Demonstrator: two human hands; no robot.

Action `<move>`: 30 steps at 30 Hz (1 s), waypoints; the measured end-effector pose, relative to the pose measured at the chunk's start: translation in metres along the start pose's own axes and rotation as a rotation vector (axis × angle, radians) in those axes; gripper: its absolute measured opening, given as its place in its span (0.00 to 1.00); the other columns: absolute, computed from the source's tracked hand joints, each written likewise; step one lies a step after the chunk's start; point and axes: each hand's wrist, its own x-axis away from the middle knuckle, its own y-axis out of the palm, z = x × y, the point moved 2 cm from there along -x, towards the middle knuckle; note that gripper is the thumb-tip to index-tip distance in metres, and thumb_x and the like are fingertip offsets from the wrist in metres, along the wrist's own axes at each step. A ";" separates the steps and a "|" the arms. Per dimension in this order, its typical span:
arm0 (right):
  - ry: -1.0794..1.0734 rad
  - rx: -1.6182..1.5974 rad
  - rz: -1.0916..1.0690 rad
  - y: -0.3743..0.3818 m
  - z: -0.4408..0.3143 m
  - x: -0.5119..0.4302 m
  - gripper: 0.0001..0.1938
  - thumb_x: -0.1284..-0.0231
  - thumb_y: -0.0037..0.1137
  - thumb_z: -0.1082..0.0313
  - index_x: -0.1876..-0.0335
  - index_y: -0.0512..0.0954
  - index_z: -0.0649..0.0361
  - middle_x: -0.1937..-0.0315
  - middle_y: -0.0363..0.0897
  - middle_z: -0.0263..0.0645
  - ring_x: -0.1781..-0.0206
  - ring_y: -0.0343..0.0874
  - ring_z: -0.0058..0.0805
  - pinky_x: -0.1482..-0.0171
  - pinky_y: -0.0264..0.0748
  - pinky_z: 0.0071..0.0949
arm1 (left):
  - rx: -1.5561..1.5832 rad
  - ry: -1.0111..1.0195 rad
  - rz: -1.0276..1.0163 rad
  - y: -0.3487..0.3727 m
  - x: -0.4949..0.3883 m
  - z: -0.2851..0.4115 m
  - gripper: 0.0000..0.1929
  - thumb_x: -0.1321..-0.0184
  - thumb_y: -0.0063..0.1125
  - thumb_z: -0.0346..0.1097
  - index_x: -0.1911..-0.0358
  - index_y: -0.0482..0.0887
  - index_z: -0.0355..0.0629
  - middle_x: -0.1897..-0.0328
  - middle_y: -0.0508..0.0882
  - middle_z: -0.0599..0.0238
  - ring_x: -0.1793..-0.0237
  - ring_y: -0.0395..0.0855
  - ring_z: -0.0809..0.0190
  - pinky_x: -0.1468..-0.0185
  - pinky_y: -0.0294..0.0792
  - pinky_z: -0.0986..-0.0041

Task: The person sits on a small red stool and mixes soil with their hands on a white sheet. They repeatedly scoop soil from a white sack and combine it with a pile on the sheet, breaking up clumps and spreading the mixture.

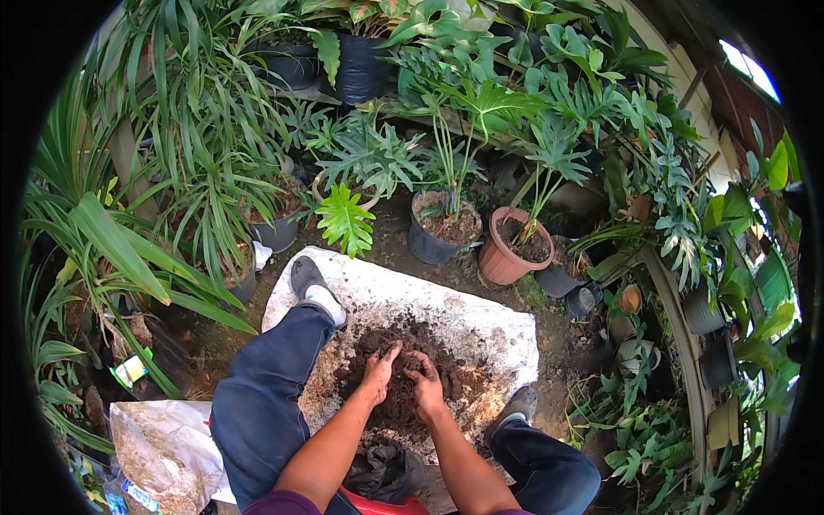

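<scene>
A mound of dark, crumbly soil (393, 412) lies on a white woven plastic sheet (496, 322) between my feet. My left hand (381, 373) is over the soil, fingers pointing forward and smeared with dirt; whether it pinches any soil is hard to tell. Close beside it on the right, my right hand (425, 383) has its fingers curved and its thumb apart, also dirty. Nothing clear shows in its grasp. A crumpled black plastic bag (386, 470) sits between my forearms, nearest my body.
Beyond the sheet stand a black pot (434, 241) and a terracotta-coloured pot (505, 261), both planted. Long-leaved plants (193, 129) crowd the left. A soiled white sack (164, 444) lies by my left leg. Something red plastic (380, 505) is beneath me.
</scene>
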 end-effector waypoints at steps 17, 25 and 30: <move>0.143 0.085 0.138 0.000 -0.010 -0.006 0.41 0.33 0.62 0.74 0.19 0.51 0.51 0.30 0.69 0.45 0.34 0.75 0.38 0.36 0.75 0.43 | -0.295 0.236 0.041 -0.013 -0.048 -0.011 0.32 0.32 0.67 0.41 0.34 0.68 0.25 0.73 0.80 0.56 0.79 0.72 0.62 0.70 0.70 0.63; 0.318 -0.143 0.093 -0.015 -0.014 0.000 0.41 0.29 0.60 0.61 0.18 0.48 0.46 0.28 0.66 0.52 0.29 0.71 0.47 0.35 0.73 0.47 | -0.236 0.043 -0.332 0.003 -0.017 0.014 0.39 0.30 0.63 0.50 0.22 0.61 0.39 0.19 0.64 0.50 0.22 0.65 0.50 0.29 0.69 0.48; 0.183 0.198 0.221 -0.047 0.023 -0.019 0.37 0.33 0.65 0.61 0.23 0.58 0.56 0.29 0.68 0.50 0.29 0.71 0.43 0.33 0.72 0.41 | -0.532 0.191 -0.091 -0.008 -0.035 0.014 0.26 0.33 0.66 0.48 0.37 0.80 0.41 0.34 0.81 0.51 0.34 0.80 0.51 0.37 0.75 0.53</move>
